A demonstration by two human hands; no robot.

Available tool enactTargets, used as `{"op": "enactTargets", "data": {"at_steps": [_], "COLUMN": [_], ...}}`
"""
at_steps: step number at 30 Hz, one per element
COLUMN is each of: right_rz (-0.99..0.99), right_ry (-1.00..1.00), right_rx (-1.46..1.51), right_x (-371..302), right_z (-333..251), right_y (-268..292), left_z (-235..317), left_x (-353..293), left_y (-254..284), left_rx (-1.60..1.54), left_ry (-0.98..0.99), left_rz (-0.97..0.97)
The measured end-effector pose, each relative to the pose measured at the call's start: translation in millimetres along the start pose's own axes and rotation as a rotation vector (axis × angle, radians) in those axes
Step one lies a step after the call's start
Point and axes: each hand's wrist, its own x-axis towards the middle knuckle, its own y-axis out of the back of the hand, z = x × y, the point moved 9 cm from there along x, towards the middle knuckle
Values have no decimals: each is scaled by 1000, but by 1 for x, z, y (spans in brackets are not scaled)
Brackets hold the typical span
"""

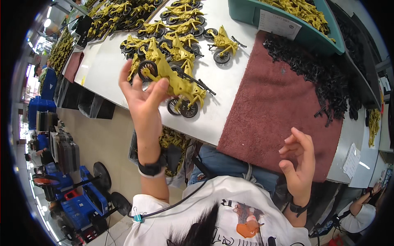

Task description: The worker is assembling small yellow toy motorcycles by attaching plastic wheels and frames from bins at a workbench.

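My left hand (143, 94) is raised over the white table's left part, its thumb and fingers closed on a yellow toy motorcycle (180, 88) with black spoked wheels and a black handlebar. Part of the rear of that motorcycle is behind my thumb. More assembled yellow toy motorcycles (184, 18) stand in rows just beyond it, and one toy motorcycle (222, 43) is set apart to their right. Above the near right part of a brown-red towel (262, 106) hovers my right hand (301, 164), with loosely curled, parted fingers and nothing in them.
A heap of small black parts (316, 74) lies along the towel's far right side. Behind it stands a green bin (246, 12) with yellow parts. A bag of yellow pieces (170, 147) is below the table edge. Blue wheeled equipment (88, 197) is on the floor at left.
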Motion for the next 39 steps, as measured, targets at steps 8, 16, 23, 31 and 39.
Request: {"op": "enactTargets", "data": {"at_steps": [8,16,23,31,39], "right_rz": [-83,-30,50,-10,197], "right_ry": [99,-7,100,131,-79], "right_rx": [-78,-139,-329,-291,-339], "right_x": [5,-1,-6,3,-29], "right_z": [-11,-7,-25,-24,1], "right_y": [-3,28,69,81,140], "left_z": [-16,-22,-2,-9,-30], "left_x": [30,7,42,154,197], "left_y": [-11,-48,-78,-345,-373], "left_rx": [1091,1214,1457,1315,903], "left_ry": [-57,-274,-203,-493,-492], "left_rz": [-76,-653,-979,-700,-822]}}
